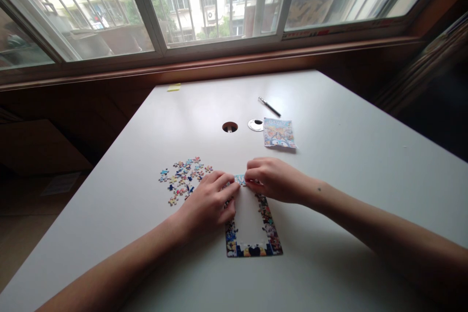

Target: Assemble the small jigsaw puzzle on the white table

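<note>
A small jigsaw puzzle frame (268, 234) lies on the white table (347, 156), its coloured border joined and its middle bare. My left hand (210, 202) rests on the frame's left edge with fingers curled down onto the pieces. My right hand (274, 179) pinches the frame's top edge, fingertips pressed together over a blue piece (240, 179). The two hands' fingertips nearly meet there. Several loose puzzle pieces (185, 179) lie scattered just left of my left hand.
A printed picture bag (279, 132) lies beyond the hands, with a pen (269, 107), a round cable hole (230, 126) and its white cap (255, 125). A yellow note (174, 87) sits at the far edge. Windows run behind the table.
</note>
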`<state>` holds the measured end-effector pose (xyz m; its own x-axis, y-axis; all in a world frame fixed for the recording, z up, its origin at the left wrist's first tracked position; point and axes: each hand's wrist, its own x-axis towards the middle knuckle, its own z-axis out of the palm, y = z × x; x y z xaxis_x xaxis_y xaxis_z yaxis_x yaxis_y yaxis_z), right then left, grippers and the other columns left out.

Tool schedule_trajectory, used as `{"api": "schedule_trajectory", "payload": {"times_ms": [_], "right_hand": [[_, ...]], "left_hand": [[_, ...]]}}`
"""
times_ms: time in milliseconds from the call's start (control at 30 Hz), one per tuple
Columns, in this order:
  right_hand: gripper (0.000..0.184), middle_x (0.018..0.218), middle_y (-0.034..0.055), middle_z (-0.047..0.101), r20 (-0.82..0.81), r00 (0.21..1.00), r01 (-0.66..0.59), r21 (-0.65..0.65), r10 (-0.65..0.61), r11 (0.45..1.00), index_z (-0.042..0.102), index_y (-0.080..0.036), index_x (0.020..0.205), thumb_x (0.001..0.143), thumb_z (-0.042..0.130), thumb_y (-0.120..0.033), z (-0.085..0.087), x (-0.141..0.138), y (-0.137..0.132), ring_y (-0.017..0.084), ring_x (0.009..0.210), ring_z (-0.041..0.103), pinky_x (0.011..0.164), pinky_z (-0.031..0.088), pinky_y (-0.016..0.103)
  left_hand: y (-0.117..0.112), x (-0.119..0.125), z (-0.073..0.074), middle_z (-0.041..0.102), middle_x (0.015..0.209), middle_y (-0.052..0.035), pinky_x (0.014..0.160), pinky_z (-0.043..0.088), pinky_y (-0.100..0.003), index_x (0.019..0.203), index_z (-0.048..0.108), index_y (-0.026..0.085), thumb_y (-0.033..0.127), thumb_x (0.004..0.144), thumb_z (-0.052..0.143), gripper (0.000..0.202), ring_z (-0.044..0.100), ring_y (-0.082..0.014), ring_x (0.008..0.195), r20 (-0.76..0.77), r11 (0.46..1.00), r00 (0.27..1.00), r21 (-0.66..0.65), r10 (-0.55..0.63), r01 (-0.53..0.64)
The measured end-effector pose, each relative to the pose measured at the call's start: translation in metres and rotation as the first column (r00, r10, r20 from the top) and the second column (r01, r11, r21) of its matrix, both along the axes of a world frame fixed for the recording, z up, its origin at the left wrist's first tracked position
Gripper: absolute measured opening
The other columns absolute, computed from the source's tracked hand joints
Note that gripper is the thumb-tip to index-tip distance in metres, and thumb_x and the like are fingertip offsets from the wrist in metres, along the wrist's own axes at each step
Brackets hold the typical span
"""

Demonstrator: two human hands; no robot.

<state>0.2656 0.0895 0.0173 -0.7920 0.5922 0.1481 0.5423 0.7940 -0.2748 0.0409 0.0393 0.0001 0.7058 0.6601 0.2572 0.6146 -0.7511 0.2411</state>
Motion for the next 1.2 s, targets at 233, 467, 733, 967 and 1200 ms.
{"api": "schedule_trajectory", "payload": {"times_ms": [233,467,733,967,1200], "right_hand": [[0.02,0.077,0.0036,0.064,-0.01,1.0,-0.028,0.005,0.028,1.0,0.072,-0.019,0.079,0.081,0.056,-0.009,0.002,0.001,0.0,0.014,0.071,0.054,0.062,0.035,0.028],[0.025,0.081,0.0038,0.066,-0.071,0.997,-0.014,-0.09,0.007,0.996,0.076,-0.021,0.086,0.081,0.055,-0.007,0.0,0.002,0.003,0.014,0.071,0.056,0.064,0.038,0.027],[0.021,0.084,0.0034,0.063,-0.313,0.944,0.023,-0.258,-0.106,0.966,0.072,-0.017,0.083,0.077,0.056,-0.005,-0.021,0.004,0.019,0.01,0.063,0.052,0.06,0.043,0.024],[0.014,0.084,0.0035,0.061,-0.318,0.946,-0.023,-0.257,-0.062,0.966,0.072,-0.017,0.086,0.079,0.061,-0.012,-0.022,0.004,0.019,0.011,0.068,0.053,0.063,0.044,0.025],[0.009,0.072,0.0,0.059,-0.402,0.883,0.06,-0.413,-0.241,0.909,0.066,-0.017,0.085,0.082,0.059,-0.017,-0.03,0.006,0.023,0.011,0.062,0.048,0.057,0.039,0.025]], "left_hand": [[0.001,-0.001,0.0,0.059,0.115,-0.0107,0.1,0.043,-0.045,0.118,0.058,0.018,0.019,0.09,0.05,0.029,0.049,-0.0275,0.111,-0.025,1.0,1.0,0.01,-0.002,0.003],[0.0,-0.001,-0.004,0.059,0.117,-0.0105,0.099,0.037,-0.046,0.121,0.055,0.018,0.022,0.091,0.049,0.031,0.049,-0.0277,0.111,-0.057,0.999,0.998,0.02,0.03,-0.029],[-0.001,0.0,-0.001,0.056,0.121,-0.01,0.099,0.034,-0.044,0.119,0.053,0.018,0.025,0.091,0.047,0.029,0.048,-0.0272,0.113,-0.106,0.999,0.994,0.008,0.033,-0.032],[-0.003,-0.001,0.0,0.056,0.123,-0.0108,0.1,0.034,-0.045,0.121,0.052,0.018,0.026,0.091,0.048,0.031,0.048,-0.0282,0.115,-0.124,0.999,0.992,0.03,0.033,-0.029],[-0.004,-0.002,-0.004,0.058,0.122,-0.0116,0.098,0.036,-0.044,0.123,0.051,0.018,0.022,0.09,0.05,0.034,0.051,-0.0278,0.113,-0.044,0.995,0.999,0.102,0.011,-0.007]]}}
